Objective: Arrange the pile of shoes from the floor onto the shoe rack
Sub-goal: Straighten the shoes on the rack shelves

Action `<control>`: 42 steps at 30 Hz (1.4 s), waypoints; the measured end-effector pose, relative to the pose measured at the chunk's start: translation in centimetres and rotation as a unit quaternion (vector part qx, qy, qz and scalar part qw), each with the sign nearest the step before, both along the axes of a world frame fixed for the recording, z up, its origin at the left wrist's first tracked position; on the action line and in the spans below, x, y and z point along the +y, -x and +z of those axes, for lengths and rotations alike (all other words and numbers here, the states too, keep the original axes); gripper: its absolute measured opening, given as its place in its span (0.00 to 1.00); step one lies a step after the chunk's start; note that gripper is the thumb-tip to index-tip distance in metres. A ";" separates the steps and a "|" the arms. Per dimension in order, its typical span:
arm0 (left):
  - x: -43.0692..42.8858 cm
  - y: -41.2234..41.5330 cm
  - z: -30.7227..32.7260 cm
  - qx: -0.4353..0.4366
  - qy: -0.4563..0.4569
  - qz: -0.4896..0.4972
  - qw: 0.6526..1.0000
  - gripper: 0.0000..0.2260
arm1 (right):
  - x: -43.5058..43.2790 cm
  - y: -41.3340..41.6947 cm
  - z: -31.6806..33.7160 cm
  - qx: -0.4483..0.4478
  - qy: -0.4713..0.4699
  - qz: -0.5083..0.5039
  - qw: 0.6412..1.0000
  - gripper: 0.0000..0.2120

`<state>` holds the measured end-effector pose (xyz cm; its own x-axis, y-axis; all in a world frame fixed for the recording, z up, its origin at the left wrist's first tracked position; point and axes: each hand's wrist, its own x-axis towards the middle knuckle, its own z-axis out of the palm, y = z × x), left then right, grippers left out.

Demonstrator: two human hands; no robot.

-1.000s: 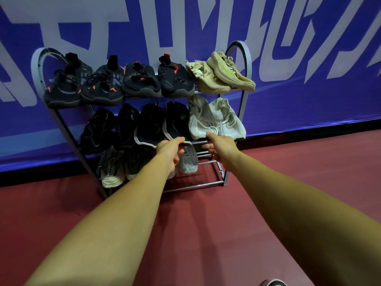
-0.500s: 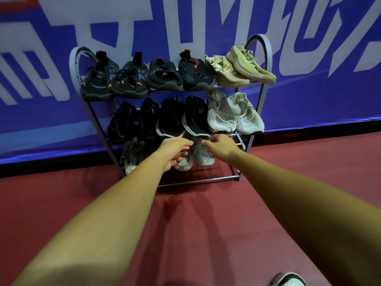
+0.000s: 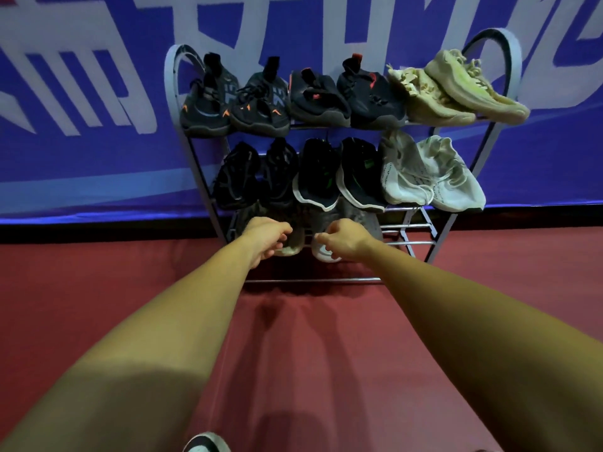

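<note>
A: Where are the shoes found?

B: On the shoe rack [image 3: 499, 40] — dark pairs and a cream pair [image 3: 456, 89] are lined along its top shelf, more dark pairs and a white pair [image 3: 430, 174] along its middle shelf, and grey ones are tucked on its bottom shelf.

A: And the hands?

B: Both are held at the front of the rack's bottom shelf. The left hand [image 3: 266, 238] is curled at a beige-toed shoe [image 3: 290, 249], the right hand [image 3: 342, 239] at a white-toed shoe [image 3: 323, 253] just beside it. Whether either grip is closed on its shoe cannot be told — the contact is not clearly shown.
</note>
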<state>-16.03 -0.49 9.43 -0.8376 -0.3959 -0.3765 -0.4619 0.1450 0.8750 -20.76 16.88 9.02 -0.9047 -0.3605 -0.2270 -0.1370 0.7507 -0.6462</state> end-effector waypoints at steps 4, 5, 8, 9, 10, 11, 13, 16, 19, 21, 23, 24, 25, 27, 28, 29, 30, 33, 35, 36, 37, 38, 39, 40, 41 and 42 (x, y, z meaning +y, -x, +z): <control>-1.8 1.8 -1.3 -0.003 0.016 -0.005 1.000 0.06 | -2.6 1.0 -1.2 0.006 -0.022 -0.015 1.000 0.19; -2.1 2.2 -1.7 -0.005 0.027 -0.008 1.000 0.06 | -3.5 1.3 -1.6 0.001 -0.029 -0.009 1.000 0.19; -3.4 3.5 -3.2 -0.003 0.075 -0.013 0.997 0.11 | -5.9 2.3 -3.1 -0.011 -0.049 0.023 0.998 0.18; -4.2 3.9 -3.8 -0.004 0.100 -0.012 0.995 0.14 | -6.5 2.7 -3.7 -0.008 -0.056 0.030 0.998 0.18; -5.1 4.3 -4.4 -0.003 0.117 -0.005 0.993 0.16 | -7.1 3.0 -4.2 0.000 -0.056 0.038 0.998 0.19; -6.0 4.6 -5.0 0.001 0.127 0.010 0.992 0.18 | -7.8 3.2 -4.7 0.004 -0.049 0.047 0.998 0.19; -7.8 4.5 -6.3 0.009 0.149 0.053 0.987 0.16 | -9.1 3.2 -5.7 -0.001 -0.022 0.070 0.997 0.15; -9.0 3.6 -8.7 0.003 0.145 0.048 0.988 0.05 | -10.8 2.7 -7.9 -0.072 0.051 0.080 0.993 0.12; -9.0 3.1 -10.4 0.006 0.133 0.047 0.990 0.07 | -11.5 1.9 -9.6 -0.099 0.056 0.076 0.991 0.15; -9.0 3.2 -10.3 0.015 0.121 0.050 0.991 0.07 | -11.8 1.3 -9.9 -0.102 0.056 0.065 0.991 0.17; -9.1 3.2 -10.1 0.018 0.115 0.052 0.992 0.07 | -12.4 0.9 -9.8 -0.106 0.067 0.060 0.990 0.18; -9.1 3.2 -9.9 0.018 0.119 0.049 0.992 0.06 | -12.8 0.8 -9.7 -0.110 0.076 0.059 0.989 0.18; -9.0 3.0 -9.8 0.016 0.125 0.044 0.991 0.05 | -13.1 0.6 -9.5 -0.118 0.092 0.055 0.987 0.16; -8.9 2.7 -9.5 0.009 0.137 0.037 0.990 0.04 | -13.4 0.5 -9.0 -0.137 0.124 0.036 0.982 0.11; -8.9 2.7 -9.4 0.005 0.140 0.038 0.989 0.04 | -13.4 0.5 -8.7 -0.142 0.128 0.028 0.981 0.11; -9.0 2.6 -9.3 0.001 0.143 0.043 0.989 0.03 | -13.3 0.4 -8.4 -0.144 0.123 0.023 0.982 0.11; -9.0 2.6 -9.1 -0.001 0.148 0.052 0.988 0.02 | -13.4 0.5 -8.2 -0.144 0.117 0.020 0.982 0.11; -9.0 2.9 -9.3 -0.012 0.180 0.099 0.979 0.12 | -13.8 0.6 -8.5 -0.144 0.116 0.006 0.983 0.09; -8.9 3.0 -9.6 -0.024 0.199 0.129 0.971 0.19 | -14.7 0.6 -9.1 -0.133 0.117 -0.001 0.984 0.09; -8.8 3.0 -9.9 -0.032 0.198 0.137 0.970 0.21 | -15.1 0.5 -9.4 -0.128 0.118 -0.006 0.985 0.11; -8.9 3.0 -10.1 -0.041 0.195 0.140 0.970 0.23 | -15.6 0.4 -9.7 -0.124 0.122 -0.016 0.985 0.13; -9.0 3.1 -10.3 -0.051 0.190 0.142 0.970 0.24 | -16.0 0.4 -9.8 -0.123 0.131 -0.029 0.983 0.15; -9.2 3.0 -10.4 -0.061 0.182 0.140 0.971 0.25 | -16.3 0.4 -9.9 -0.126 0.142 -0.044 0.981 0.16; -9.4 2.9 -10.6 -0.069 0.168 0.136 0.974 0.25 | -16.5 0.3 -10.0 -0.130 0.152 -0.057 0.978 0.14; -9.6 2.8 -10.8 -0.072 0.145 0.131 0.978 0.24 | -16.6 0.4 -10.0 -0.132 0.160 -0.066 0.976 0.12; -9.7 2.6 -11.0 -0.073 0.114 0.127 0.983 0.23 | -16.6 0.5 -10.1 -0.131 0.166 -0.073 0.975 0.09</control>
